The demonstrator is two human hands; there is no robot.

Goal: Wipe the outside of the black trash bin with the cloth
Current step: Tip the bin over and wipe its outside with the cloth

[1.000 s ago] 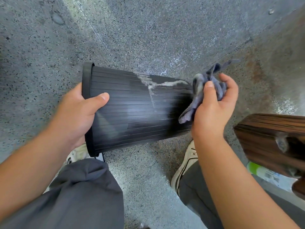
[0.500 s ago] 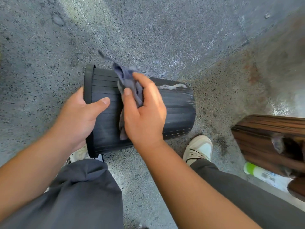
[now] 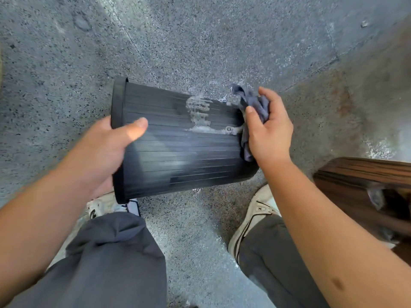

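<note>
While the person crouches over a speckled grey floor [image 3: 200,41], a dark wooden piece of furniture [image 3: 364,181] crowds in at the right edge, just beside the right forearm, and both pale sneakers sit under the work: the left one [image 3: 104,205] half hidden beneath the bin's rim, the right one [image 3: 255,214] near the bin's base. Grey trouser knees fill the lower view. The black trash bin [image 3: 178,150] is held on its side above the floor, rim to the left, base to the right; its ribbed wall is dusty, with a whitish crusted smear on the upper part near the base. The left hand [image 3: 100,152] grips the rim, thumb laid across the ribs. The right hand [image 3: 269,132] has its grip clamped on a bunched grey cloth [image 3: 253,103], pressed to the base end.
</note>
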